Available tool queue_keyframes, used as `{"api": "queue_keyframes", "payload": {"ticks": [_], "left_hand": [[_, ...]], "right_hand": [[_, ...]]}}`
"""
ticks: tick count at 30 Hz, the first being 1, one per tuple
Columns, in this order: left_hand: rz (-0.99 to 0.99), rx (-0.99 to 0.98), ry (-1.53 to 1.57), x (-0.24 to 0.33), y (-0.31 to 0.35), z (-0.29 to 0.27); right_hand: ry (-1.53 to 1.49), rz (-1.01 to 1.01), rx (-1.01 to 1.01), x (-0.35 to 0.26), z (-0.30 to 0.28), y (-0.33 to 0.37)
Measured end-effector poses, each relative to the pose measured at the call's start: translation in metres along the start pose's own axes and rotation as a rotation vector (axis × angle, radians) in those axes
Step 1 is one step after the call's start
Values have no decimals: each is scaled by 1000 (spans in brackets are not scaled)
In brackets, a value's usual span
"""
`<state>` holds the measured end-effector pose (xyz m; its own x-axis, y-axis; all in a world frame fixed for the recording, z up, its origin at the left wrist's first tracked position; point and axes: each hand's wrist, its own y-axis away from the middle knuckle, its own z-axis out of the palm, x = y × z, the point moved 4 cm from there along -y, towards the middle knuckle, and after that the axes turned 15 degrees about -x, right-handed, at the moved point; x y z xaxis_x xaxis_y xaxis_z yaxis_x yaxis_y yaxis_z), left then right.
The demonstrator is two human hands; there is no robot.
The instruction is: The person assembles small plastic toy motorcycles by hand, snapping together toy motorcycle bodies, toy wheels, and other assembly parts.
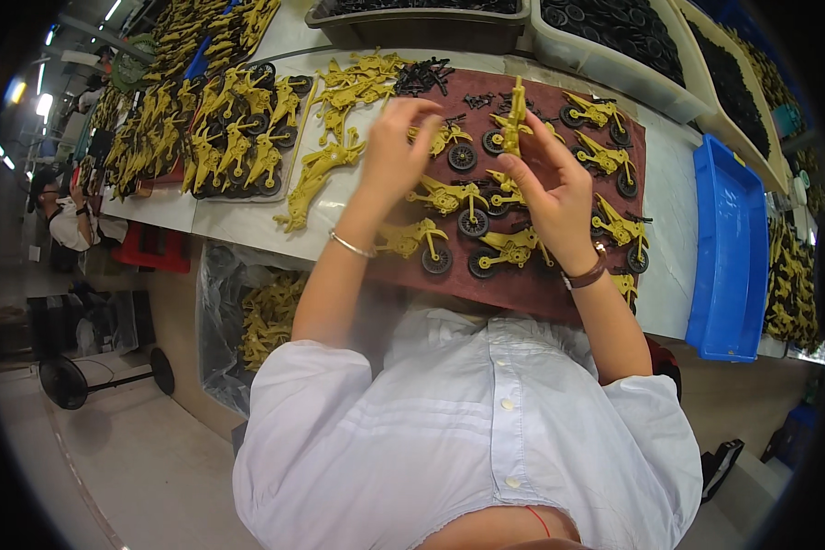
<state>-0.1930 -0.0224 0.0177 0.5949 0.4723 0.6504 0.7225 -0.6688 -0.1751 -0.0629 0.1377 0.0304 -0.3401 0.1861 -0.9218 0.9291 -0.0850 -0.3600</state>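
Observation:
A yellow plastic toy motorcycle body (pixel 517 103) stands upright in my right hand (pixel 559 188), pinched between thumb and fingers above the dark red mat. My left hand (pixel 399 151) hovers at the mat's left part with fingers curled and thumb apart; nothing shows clearly between them. Just beyond it lies a pile of small black plastic parts (pixel 422 77). Below and around both hands, several yellow toy motorcycles with black wheels (pixel 509 246) lie on the mat. Loose yellow bodies without wheels (pixel 316 179) lie left of my left hand.
The dark red mat (pixel 394 280) covers the white table before me. Tubs of black wheels (pixel 605 41) line the far side. A blue tray (pixel 729 257) leans at the right edge. Wheeled toys fill a board (pixel 247 137) at left, and another person (pixel 64 215) sits beyond.

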Motion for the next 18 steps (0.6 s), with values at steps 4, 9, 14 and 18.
{"api": "queue_keyframes", "payload": {"ticks": [4,9,14,18], "left_hand": [[-57,2,-622,-55,-4,-10],[-90,-148,-571,-74,-9,-20],[-104,-318,-70,-89,-17,-24],[-225,-342,684,-74,-21,-6]], "right_hand": [[-286,135,-18,5,-14,13],[-704,303,-10,18,-34,33],[-829,427,43,15,-48,53],[-746,388,41,24,-59,64]]}}
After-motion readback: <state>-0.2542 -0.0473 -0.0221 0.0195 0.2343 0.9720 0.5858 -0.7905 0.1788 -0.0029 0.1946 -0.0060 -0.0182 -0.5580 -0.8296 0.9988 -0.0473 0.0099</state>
